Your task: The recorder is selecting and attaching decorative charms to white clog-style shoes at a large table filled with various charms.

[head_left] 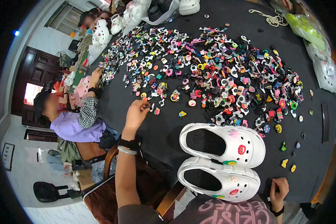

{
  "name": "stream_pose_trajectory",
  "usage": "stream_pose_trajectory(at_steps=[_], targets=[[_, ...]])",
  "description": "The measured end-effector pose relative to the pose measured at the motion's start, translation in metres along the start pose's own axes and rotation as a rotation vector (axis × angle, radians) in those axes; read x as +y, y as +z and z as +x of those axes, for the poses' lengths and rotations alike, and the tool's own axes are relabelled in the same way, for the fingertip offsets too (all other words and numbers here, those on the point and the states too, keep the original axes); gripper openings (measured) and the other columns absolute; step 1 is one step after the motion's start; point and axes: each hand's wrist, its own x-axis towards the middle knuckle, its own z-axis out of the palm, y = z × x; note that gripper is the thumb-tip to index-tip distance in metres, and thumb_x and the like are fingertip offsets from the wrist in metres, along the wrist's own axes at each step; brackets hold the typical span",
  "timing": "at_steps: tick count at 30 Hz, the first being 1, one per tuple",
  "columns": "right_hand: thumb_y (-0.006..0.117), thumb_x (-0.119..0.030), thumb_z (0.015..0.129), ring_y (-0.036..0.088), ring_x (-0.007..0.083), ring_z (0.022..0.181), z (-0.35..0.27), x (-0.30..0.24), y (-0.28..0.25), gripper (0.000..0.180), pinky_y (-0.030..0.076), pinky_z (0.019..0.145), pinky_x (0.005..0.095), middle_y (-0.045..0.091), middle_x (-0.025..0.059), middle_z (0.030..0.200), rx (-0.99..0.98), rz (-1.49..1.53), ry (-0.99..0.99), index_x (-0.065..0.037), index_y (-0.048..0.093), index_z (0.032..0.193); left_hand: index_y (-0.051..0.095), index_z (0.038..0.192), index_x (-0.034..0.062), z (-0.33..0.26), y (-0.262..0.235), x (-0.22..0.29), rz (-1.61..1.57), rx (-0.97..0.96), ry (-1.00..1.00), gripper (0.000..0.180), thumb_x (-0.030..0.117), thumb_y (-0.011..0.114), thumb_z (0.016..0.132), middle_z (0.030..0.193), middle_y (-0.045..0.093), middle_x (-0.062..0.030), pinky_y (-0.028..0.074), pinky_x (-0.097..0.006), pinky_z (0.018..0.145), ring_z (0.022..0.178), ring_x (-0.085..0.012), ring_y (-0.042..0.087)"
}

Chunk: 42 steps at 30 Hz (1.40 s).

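Two white clogs [222, 143] side by side — left hand [135, 112] pinching one small charm [147, 107], right hand [279, 188] curled, empty.

Black cloth is covering a large table [145, 127] filling most of the view. Pale marble-look floor [26, 175] is showing at lower left. Dark wooden double door [35, 71] is standing against a white wall [41, 41], with daylight glowing through an opening beside it. A window [65, 16] is letting in light at upper left. Wooden chairs [108, 160] are sitting along the table's edge. A framed picture [7, 156] is leaning low near the floor.
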Motion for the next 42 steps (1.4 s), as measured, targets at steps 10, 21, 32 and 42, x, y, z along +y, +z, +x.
stream_pose_trajectory(at_steps=[10,21,32,42], targets=[[0.066,0.012,0.072,0.059,0.0295,0.072,0.001,-0.004,-0.001,0.020,0.046,0.066,0.0368,0.060,0.0145,0.081,0.016,0.020,-0.016,0.000,0.061,0.086,0.070,0.104,-0.0014,-0.016,0.006,-0.017,-0.166,0.060,-0.042,0.020,0.011,0.064,0.089,0.082,0.068,-0.0095,0.049,-0.028,0.066,0.070,-0.0163,0.062],[0.066,0.011,0.073,0.059,0.0285,0.072,0.001,-0.005,-0.001,0.019,0.046,0.065,0.0360,0.061,0.0139,0.081,0.025,0.042,-0.024,0.000,0.061,0.087,0.072,0.101,-0.0003,-0.013,0.005,-0.012,-0.354,0.019,-0.327,0.019,0.014,0.066,0.089,0.079,0.069,-0.0041,0.043,-0.021,0.054,0.061,-0.0070,0.057],[0.063,0.011,0.076,0.057,0.0262,0.069,0.003,-0.005,0.002,0.014,0.043,0.060,0.0330,0.060,0.0143,0.079,0.064,0.043,-0.052,0.001,0.062,0.086,0.070,0.101,-0.0017,-0.030,0.010,0.000,-0.480,0.029,-0.109,0.023,0.003,0.074,0.079,0.082,0.069,-0.0043,0.047,-0.021,0.062,0.068,-0.0075,0.061],[0.063,0.011,0.076,0.055,0.0237,0.067,0.003,-0.006,0.004,0.015,0.041,0.058,0.0312,0.059,0.0125,0.077,0.098,0.061,-0.090,0.001,0.062,0.086,0.073,0.091,-0.0021,-0.040,0.010,0.003,-0.324,0.205,-0.248,0.017,0.010,0.077,0.080,0.077,0.069,-0.0048,0.048,-0.021,0.058,0.064,-0.0069,0.060]])
